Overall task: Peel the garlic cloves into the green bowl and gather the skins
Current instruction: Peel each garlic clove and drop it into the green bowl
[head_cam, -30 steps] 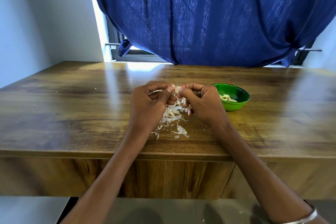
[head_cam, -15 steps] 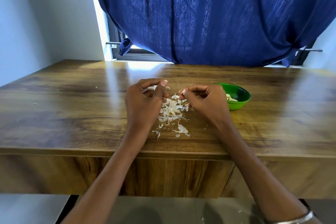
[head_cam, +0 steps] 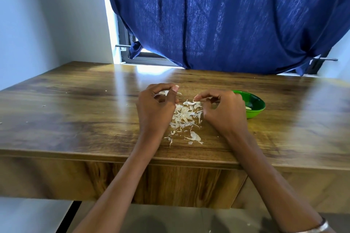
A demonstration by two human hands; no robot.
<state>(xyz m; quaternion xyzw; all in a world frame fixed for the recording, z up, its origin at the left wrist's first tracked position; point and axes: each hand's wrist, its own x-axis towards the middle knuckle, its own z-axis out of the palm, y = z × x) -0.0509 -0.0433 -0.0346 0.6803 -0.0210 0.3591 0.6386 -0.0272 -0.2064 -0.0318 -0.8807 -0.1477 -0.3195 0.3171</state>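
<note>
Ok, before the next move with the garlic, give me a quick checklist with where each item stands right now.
1. Bowl within reach, just beyond the right hand: ok.
2. Peeled cloves already in the bowl: ok, at least one shows.
3. Left hand holding garlic: ok, fingers curled round something white; clove or skin, cannot tell.
4. Right hand pinching a skin: cannot tell, fingertips too blurred.
5. Skins gathered: not ok, a loose pile with bits scattered towards the table edge.
</note>
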